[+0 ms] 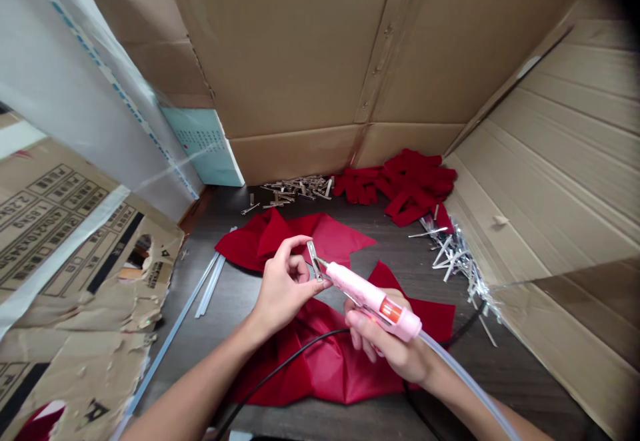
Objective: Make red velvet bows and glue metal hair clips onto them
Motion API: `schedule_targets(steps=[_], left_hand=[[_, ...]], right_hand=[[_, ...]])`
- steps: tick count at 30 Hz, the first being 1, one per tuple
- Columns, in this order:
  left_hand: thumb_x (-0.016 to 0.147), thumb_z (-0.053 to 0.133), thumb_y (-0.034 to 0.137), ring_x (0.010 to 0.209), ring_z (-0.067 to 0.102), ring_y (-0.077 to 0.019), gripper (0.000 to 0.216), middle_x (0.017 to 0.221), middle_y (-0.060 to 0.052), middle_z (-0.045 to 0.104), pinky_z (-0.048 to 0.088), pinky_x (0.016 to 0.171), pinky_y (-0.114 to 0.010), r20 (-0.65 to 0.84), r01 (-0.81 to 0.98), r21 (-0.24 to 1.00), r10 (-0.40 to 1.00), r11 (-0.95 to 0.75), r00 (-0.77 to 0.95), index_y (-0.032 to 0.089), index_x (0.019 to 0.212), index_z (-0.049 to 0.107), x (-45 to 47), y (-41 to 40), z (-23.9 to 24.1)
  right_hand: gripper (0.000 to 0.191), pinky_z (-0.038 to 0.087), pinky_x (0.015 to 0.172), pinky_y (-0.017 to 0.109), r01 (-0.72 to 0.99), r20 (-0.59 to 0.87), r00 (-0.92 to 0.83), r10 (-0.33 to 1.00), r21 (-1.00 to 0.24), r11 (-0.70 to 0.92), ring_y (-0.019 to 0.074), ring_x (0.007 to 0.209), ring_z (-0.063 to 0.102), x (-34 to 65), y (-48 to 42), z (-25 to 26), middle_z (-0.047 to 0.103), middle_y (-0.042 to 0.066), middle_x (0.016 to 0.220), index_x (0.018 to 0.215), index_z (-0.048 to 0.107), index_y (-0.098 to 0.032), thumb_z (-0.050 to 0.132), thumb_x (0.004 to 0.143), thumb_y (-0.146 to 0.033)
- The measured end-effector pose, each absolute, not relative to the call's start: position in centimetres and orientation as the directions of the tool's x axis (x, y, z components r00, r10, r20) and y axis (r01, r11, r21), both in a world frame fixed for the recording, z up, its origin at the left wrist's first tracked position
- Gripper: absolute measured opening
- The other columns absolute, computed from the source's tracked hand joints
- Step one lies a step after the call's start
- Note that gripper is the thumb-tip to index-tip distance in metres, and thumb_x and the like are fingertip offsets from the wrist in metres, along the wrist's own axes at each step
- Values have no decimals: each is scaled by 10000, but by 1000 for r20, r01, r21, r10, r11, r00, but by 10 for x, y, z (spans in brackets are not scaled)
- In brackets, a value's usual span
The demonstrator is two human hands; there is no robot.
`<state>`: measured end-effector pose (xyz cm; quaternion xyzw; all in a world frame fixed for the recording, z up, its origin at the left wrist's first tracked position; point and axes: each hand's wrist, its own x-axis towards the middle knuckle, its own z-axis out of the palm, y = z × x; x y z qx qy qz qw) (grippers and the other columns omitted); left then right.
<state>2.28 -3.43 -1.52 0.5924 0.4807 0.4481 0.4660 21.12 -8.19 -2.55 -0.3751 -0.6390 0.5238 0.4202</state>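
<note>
Between the thumb and fingers of my left hand (285, 280) is a small metal hair clip (315, 260), held upright by its ends. My right hand (385, 338) grips a pink hot glue gun (365, 291), its metal nozzle pointing left at the clip, touching or very close to it. A clear glue stick (445, 348) runs out of the back of the gun. Beneath both hands lies red velvet-like fabric (345, 368), partly showing a smoother side. Another red piece (245, 244) lies just behind my left hand.
Several metal clips (305, 188) lie in a heap at the back, beside a pile of red fabric strips (415, 184). Silvery scraps (457, 258) are along the right. Glue sticks (210, 284) lie left. A black cable (285, 364) crosses the fabric. Cardboard walls (310, 48) surround the table.
</note>
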Motion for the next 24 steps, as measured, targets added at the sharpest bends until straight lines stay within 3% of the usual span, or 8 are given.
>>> schedule_targets(steps=[24], left_hand=[[644, 783, 211, 507, 401, -78, 612, 539, 109, 448, 330, 519, -196, 99, 124, 986, 989, -112, 108, 181, 1179, 489, 20, -34, -14]], right_hand=[[220, 392, 401, 230, 97, 164, -398, 903, -971, 219, 105, 370, 493, 213, -85, -29, 587, 7, 507, 757, 589, -169, 558, 895, -337]])
